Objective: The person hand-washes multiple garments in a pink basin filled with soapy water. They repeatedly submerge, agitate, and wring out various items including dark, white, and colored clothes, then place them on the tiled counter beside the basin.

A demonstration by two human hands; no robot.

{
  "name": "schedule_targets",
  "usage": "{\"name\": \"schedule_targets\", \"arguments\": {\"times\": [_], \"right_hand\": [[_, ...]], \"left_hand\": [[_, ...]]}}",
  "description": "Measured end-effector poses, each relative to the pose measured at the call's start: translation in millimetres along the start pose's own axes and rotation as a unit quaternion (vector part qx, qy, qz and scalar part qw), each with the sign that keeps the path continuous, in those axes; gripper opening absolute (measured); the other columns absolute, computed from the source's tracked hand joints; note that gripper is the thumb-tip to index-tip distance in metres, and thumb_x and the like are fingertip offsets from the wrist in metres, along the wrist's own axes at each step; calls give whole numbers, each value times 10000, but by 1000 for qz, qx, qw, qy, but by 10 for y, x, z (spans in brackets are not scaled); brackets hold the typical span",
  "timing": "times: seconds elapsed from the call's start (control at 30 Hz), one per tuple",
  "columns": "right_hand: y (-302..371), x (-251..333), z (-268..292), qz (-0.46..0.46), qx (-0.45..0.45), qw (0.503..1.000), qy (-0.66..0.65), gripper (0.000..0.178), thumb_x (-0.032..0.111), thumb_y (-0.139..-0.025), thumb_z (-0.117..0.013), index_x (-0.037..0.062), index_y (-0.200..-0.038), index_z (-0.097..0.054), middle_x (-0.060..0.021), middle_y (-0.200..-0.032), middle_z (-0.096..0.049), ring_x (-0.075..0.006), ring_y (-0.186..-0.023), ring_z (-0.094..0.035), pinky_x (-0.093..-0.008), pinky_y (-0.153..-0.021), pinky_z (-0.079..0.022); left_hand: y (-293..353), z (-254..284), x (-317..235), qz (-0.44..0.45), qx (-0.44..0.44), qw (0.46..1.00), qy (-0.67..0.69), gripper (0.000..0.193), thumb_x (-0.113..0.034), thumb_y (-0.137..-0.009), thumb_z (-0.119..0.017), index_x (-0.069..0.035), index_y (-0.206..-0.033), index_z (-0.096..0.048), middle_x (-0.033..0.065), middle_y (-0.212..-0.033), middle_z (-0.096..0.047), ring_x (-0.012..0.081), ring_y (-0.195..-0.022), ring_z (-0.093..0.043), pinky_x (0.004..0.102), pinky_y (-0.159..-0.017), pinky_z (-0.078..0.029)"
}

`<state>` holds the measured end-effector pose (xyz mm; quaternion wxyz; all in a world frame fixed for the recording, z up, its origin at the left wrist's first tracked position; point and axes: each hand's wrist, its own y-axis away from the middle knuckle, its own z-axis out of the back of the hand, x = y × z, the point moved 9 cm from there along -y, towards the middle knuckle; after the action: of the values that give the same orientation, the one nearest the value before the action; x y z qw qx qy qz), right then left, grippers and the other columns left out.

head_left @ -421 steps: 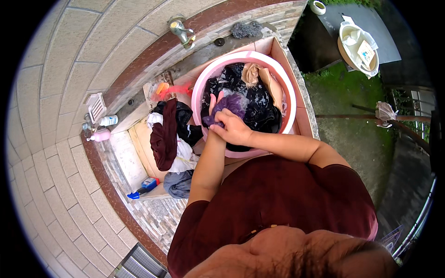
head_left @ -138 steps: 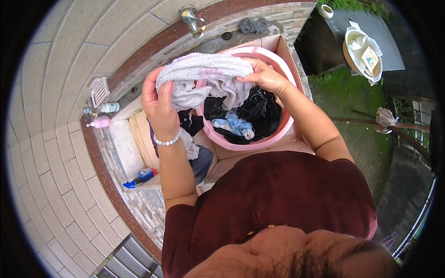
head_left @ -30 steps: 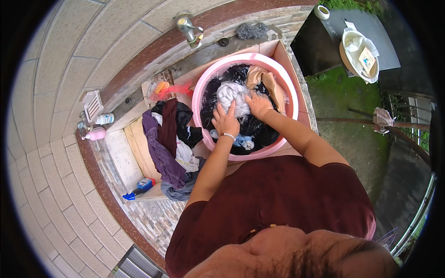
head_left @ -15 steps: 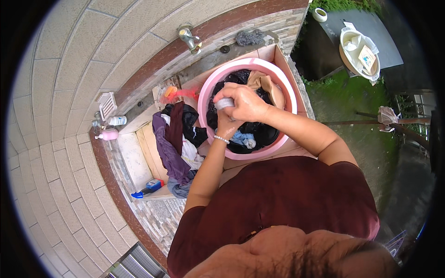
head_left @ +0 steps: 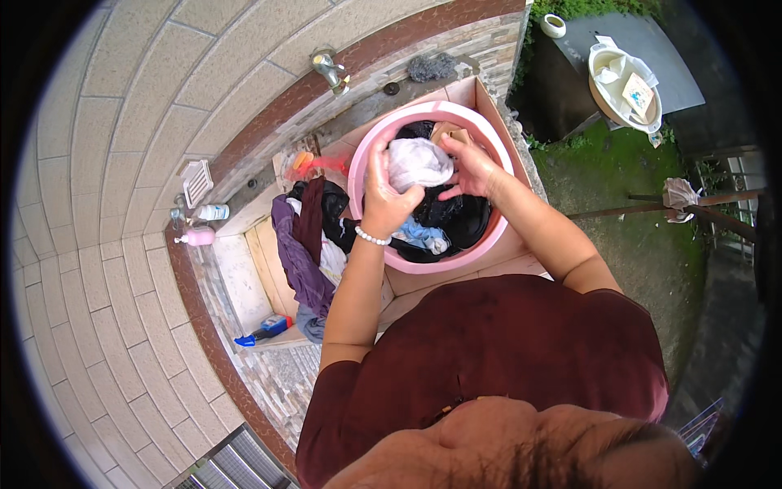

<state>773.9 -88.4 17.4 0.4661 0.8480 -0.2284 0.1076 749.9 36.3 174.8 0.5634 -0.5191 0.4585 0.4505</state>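
A wet, bunched-up whitish-grey cloth (head_left: 418,163) is held over the pink basin (head_left: 498,239). My left hand (head_left: 388,194) cups it from the left, thumb and fingers around its side. At the cloth's right edge, my right hand (head_left: 474,169) has its fingers spread, the fingertips close to or touching it. Below, the basin holds dark wet clothes (head_left: 468,218), a light blue cloth (head_left: 423,236) and a beige piece (head_left: 446,130) toward the far side, partly hidden by my right hand.
Purple (head_left: 295,253), maroon, black and white clothes lie heaped left of the basin in the tiled sink. A blue-handled brush (head_left: 265,329) sits nearer me. A tap (head_left: 329,72) juts from the wall; bottles (head_left: 195,236) stand far left. Another basin (head_left: 609,94) rests on a grey table.
My hands were close together, squeezing the cloth into a small bundle. They have moved apart, and the cloth now shows as a larger, looser lump between them.
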Motion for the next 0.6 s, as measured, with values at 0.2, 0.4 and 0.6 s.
{"name": "schedule_targets", "arguments": {"times": [0.2, 0.4, 0.6], "right_hand": [[-108, -419, -670, -54, 414, 864, -281, 646, 684, -890, -517, 60, -804, -660, -138, -805, -684, -323, -785, -669, -478, -813, -553], [-116, -248, -747, 16, 356, 857, -373, 674, 601, -919, -531, 5, -1226, -596, -170, -1193, -656, -344, -1107, -629, -499, -1007, -481], [-220, 51, -793, 91, 210, 910, -346, 482, 374, -965, -563, -23, -1238, -575, -217, -1214, -636, -350, -1118, -624, -482, -1011, -482]], "left_hand": [[350, -708, 37, -22, 259, 945, -201, 557, 10, -661, -608, -23, -1217, -593, 90, -1130, -623, 184, -1139, -568, 320, -1011, -424], [245, -135, 322, 73, 59, 938, 333, 784, -107, -679, -673, 2, -1399, -384, 168, -1408, -469, 301, -1292, -510, 413, -1075, -426], [123, 463, 570, 43, -141, 968, 201, 762, -233, -850, -719, -15, -1473, -338, 172, -1360, -509, 303, -1319, -471, 446, -1109, -381]]}}
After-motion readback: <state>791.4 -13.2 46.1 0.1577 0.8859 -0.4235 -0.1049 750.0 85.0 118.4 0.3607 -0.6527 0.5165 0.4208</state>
